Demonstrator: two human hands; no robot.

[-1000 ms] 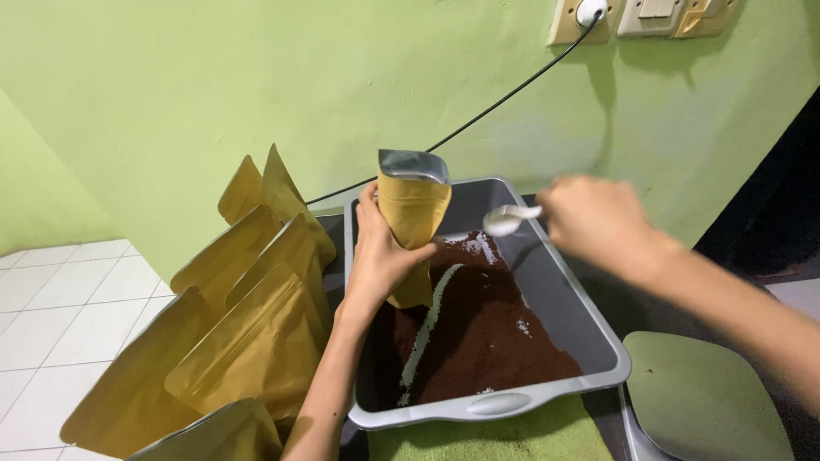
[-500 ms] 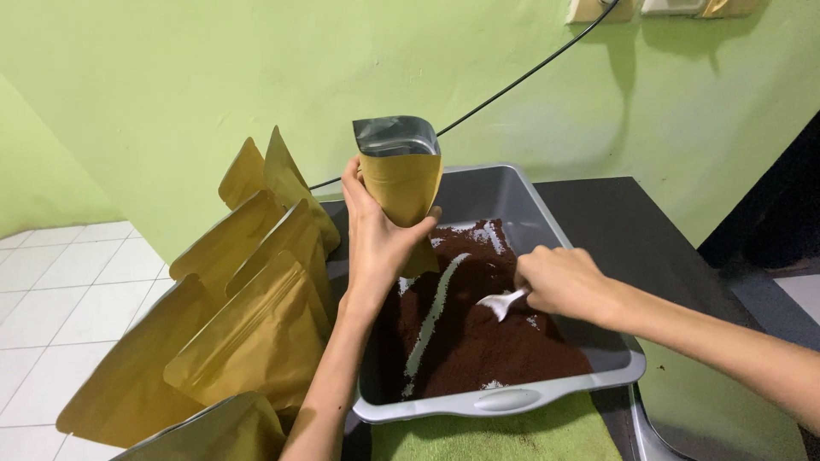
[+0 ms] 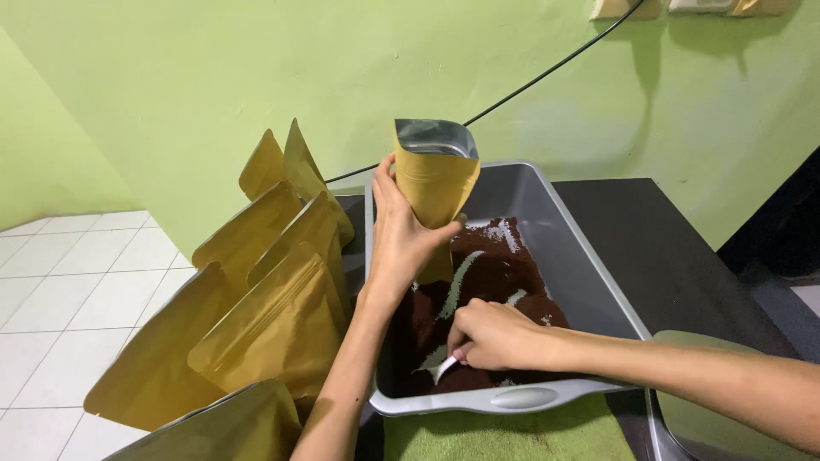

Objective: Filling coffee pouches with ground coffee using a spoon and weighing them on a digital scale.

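Green wall behind; left hand (image 3: 401, 239) grips upright pouch (image 3: 434, 183); right hand (image 3: 495, 335) fisted on scoop (image 3: 442, 370), low in tub (image 3: 589, 265).

A dark table (image 3: 658, 248) stood against the green wall and carried a grey plastic tub (image 3: 589, 273) with sloped sides. The tub's near rim lay over a green cloth (image 3: 504, 435) spread at the table's front edge. Right of the tub, at the near corner, sat a pale green rounded lid (image 3: 717, 418), only partly in view. Left of the tub, a crowd of empty mustard-coloured stand-up pouches (image 3: 273, 324) leaned against one another; whether they rested on the table could not be made out. Beyond them lay a white tiled floor (image 3: 60, 290).
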